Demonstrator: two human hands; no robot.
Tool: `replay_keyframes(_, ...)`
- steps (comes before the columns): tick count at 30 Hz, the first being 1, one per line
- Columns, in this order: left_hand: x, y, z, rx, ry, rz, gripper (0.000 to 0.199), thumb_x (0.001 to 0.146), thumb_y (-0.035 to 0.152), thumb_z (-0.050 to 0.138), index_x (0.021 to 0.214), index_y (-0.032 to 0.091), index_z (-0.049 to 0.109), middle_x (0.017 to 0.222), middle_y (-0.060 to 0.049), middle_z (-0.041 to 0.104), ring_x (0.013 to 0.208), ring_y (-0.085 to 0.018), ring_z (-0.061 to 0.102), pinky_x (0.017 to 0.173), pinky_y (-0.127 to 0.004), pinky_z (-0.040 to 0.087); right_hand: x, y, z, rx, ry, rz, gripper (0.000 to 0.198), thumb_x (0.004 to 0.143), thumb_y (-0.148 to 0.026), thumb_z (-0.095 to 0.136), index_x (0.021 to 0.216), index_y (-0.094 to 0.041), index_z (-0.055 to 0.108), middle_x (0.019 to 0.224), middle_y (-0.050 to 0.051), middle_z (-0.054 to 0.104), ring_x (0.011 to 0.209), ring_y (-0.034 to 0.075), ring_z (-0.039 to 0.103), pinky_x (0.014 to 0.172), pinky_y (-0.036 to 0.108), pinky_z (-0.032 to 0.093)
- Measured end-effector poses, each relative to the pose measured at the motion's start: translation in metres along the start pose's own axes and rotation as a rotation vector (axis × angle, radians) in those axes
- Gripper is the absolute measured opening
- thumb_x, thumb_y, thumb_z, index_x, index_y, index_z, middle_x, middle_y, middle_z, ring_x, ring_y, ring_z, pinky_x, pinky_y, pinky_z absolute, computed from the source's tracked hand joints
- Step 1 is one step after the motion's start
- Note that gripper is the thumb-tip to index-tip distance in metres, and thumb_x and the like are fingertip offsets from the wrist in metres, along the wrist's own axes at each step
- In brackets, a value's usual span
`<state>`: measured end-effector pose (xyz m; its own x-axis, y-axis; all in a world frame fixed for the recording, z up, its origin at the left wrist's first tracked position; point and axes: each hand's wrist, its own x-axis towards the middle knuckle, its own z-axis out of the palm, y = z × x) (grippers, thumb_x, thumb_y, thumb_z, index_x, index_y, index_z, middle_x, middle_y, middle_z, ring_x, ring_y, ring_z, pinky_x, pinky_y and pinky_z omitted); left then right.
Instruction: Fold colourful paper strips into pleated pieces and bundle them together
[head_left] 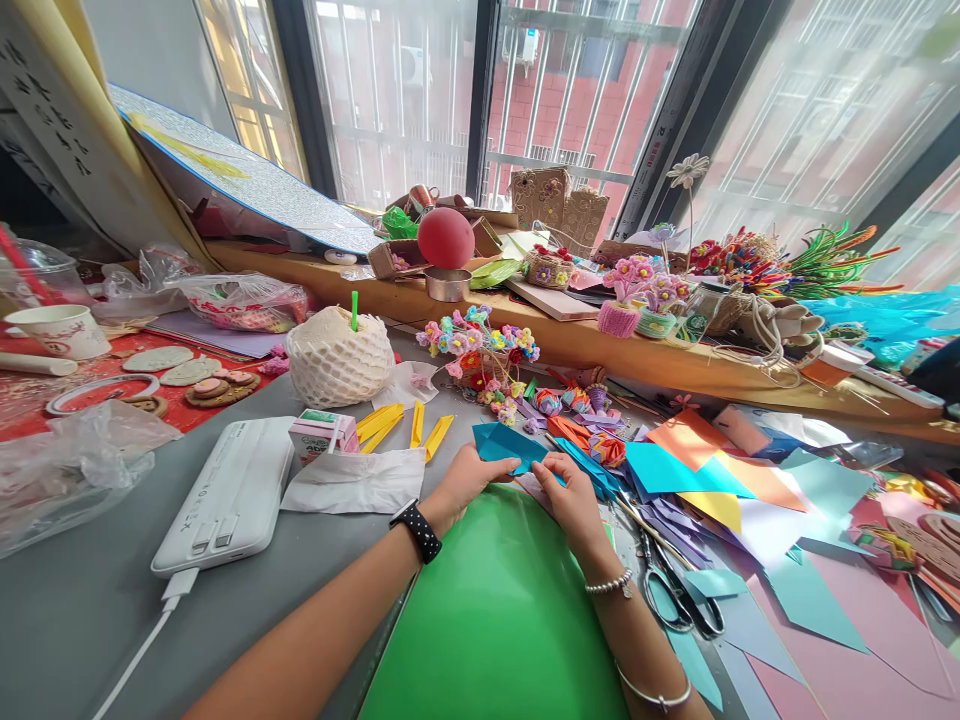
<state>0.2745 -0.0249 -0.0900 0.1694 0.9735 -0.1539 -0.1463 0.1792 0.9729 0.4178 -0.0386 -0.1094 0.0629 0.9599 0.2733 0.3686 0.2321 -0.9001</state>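
Observation:
A piece of blue paper point(501, 444) with folded edges is held up between both my hands. My left hand point(469, 482) pinches its lower left part, thumb on top. My right hand point(568, 497) grips the right end with thumb and fingers close to the left thumb. Below them lies a glossy green board point(502, 600). Folded yellow paper strips point(381, 428) rest to the left of my hands. More blue folded strips point(592, 470) lie just right of the paper, and a pair of scissors point(679, 590) is right of my right wrist.
A white power bank point(229, 497) with a cable, a pink drink carton point(324, 437) and a wrapped coconut point(341, 360) stand at left. Coloured paper sheets point(817, 600) cover the right side. Behind are crochet flowers point(480, 350) and a crowded wooden ledge point(555, 340) under the windows.

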Motion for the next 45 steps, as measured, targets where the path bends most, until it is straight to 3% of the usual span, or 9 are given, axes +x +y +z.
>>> replay_keyframes(4, -0.0006, 0.0015, 0.0012, -0.041, 0.045, -0.022, 0.026, 0.048, 0.023, 0.071, 0.065, 0.011, 0.055, 0.062, -0.002, 0.061, 0.058, -0.012, 0.057, 0.060, -0.025, 0.048, 0.0009, 0.0007, 0.0005, 0.005, -0.009, 0.006, 0.023, 0.070, -0.034, 0.049, 0.058, -0.016, 0.054, 0.077, 0.005, 0.052, 0.074, 0.018, 0.049, 0.067, 0.028, 0.037)
replay_keyframes(22, 0.0012, 0.0007, -0.0015, -0.136, -0.015, -0.008, 0.031, 0.051, 0.022, 0.069, 0.077, 0.012, 0.055, 0.068, -0.002, 0.062, 0.063, -0.014, 0.059, 0.066, -0.029, 0.048, 0.0012, 0.0024, 0.0016, 0.072, 0.029, 0.017, 0.014, 0.065, -0.029, 0.056, 0.062, -0.016, 0.059, 0.085, 0.007, 0.054, 0.085, 0.019, 0.050, 0.076, 0.029, 0.036)
replay_keyframes(28, 0.0004, 0.0031, -0.0004, -0.125, 0.027, -0.038, 0.032, 0.048, 0.022, 0.071, 0.074, 0.011, 0.056, 0.069, -0.003, 0.063, 0.062, -0.014, 0.059, 0.062, -0.027, 0.048, 0.0010, 0.0035, 0.0021, 0.096, 0.032, 0.032, 0.014, 0.066, -0.028, 0.053, 0.064, -0.016, 0.061, 0.086, 0.006, 0.055, 0.084, 0.018, 0.050, 0.078, 0.029, 0.036)
replay_keyframes(32, -0.0001, 0.0036, 0.0000, -0.118, 0.028, -0.041, 0.032, 0.048, 0.022, 0.071, 0.075, 0.011, 0.056, 0.071, -0.004, 0.063, 0.062, -0.013, 0.059, 0.061, -0.026, 0.048, 0.0015, 0.0059, 0.0025, 0.115, 0.036, 0.057, 0.015, 0.066, -0.028, 0.053, 0.064, -0.016, 0.061, 0.087, 0.007, 0.055, 0.084, 0.019, 0.051, 0.075, 0.029, 0.037)
replay_keyframes(39, -0.0004, 0.0041, 0.0007, -0.122, 0.005, -0.029, 0.033, 0.049, 0.021, 0.070, 0.077, 0.011, 0.056, 0.071, -0.004, 0.063, 0.062, -0.014, 0.059, 0.061, -0.026, 0.049, 0.0018, 0.0024, 0.0007, 0.224, 0.045, 0.200, 0.023, 0.066, -0.037, 0.050, 0.067, -0.016, 0.059, 0.091, 0.007, 0.054, 0.081, 0.020, 0.050, 0.056, 0.026, 0.040)
replay_keyframes(45, -0.0009, 0.0044, -0.0001, -0.037, -0.022, -0.022, 0.030, 0.051, 0.023, 0.069, 0.076, 0.011, 0.057, 0.069, -0.003, 0.063, 0.060, -0.012, 0.057, 0.059, -0.023, 0.047, 0.0011, -0.0010, -0.0001, 0.066, 0.003, 0.108, 0.024, 0.064, -0.038, 0.056, 0.053, -0.016, 0.054, 0.079, 0.005, 0.053, 0.092, 0.021, 0.046, 0.075, 0.028, 0.034)
